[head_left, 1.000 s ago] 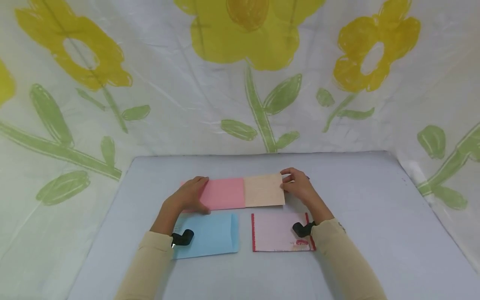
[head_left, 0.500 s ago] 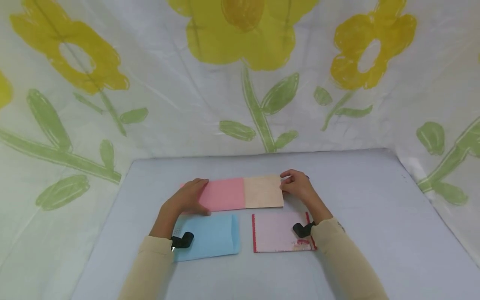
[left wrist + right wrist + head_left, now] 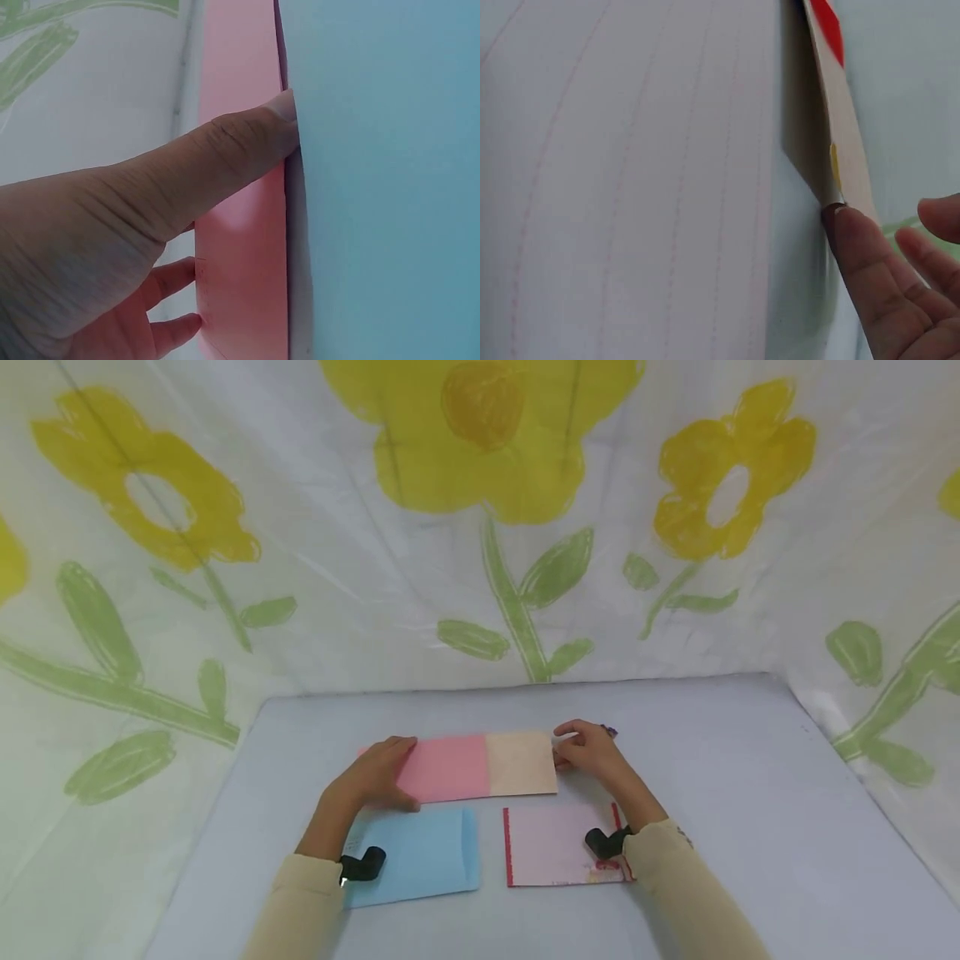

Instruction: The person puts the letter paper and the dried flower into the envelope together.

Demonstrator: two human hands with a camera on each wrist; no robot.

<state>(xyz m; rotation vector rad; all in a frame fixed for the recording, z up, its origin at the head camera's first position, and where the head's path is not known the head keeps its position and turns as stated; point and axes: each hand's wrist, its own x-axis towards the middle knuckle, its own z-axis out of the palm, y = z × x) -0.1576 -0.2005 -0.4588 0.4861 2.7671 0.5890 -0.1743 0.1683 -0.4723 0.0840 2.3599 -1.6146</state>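
A pink envelope lies at the back of the table, with a beige card reaching out from its right end. My left hand grips the envelope across its width; the left wrist view puts the thumb at its near edge, beside a blue envelope, and fingertips at the far edge. At the card's outer right edge, my right hand pinches it between thumb and fingers. The right wrist view shows the card edge-on, tilted, with red and yellow marks.
In front of the left hand lies the blue envelope, its flap at the right. A pale pink paper with red side borders lies to its right, partly under the right wrist. A white cloth wall painted with flowers rises behind the table.
My right hand has shifted a little left with the beige card, and less of the card shows outside the pink envelope. The left hand holds its place. The head view has tilted slightly.
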